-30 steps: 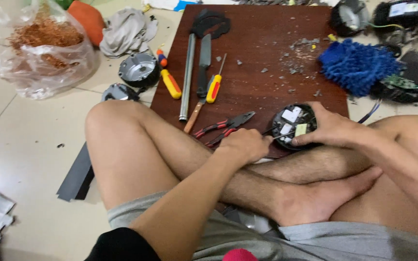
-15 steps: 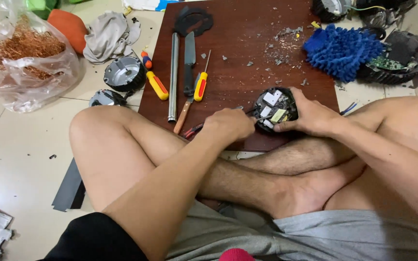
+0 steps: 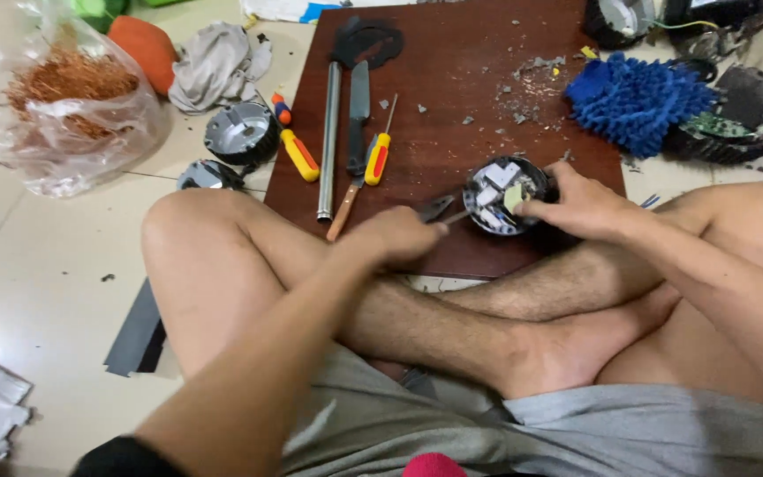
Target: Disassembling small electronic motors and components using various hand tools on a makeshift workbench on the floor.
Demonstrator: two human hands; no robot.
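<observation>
Gripping one pliers (image 3: 439, 210), one round module (image 3: 503, 196)

bare board centre (image 3: 452, 79), tools (image 3: 359, 124) left (laid lengthwise), mitt (image 3: 633, 97) right

The board (image 3: 452, 106) under my work is dark reddish brown, flecked with pale grey crumbs. The round unit (image 3: 503, 196) is black outside, with white and pale yellow blocks inside. The screwdrivers (image 3: 380, 152) have yellow handles with red or orange ends (one (image 3: 298, 150) lies off the board). The mitt (image 3: 636, 99) is bright blue and shaggy. The bag (image 3: 72, 106) is clear, full of coppery orange wire. The rag (image 3: 218, 66) is grey, my shorts (image 3: 576, 433) grey too.
</observation>
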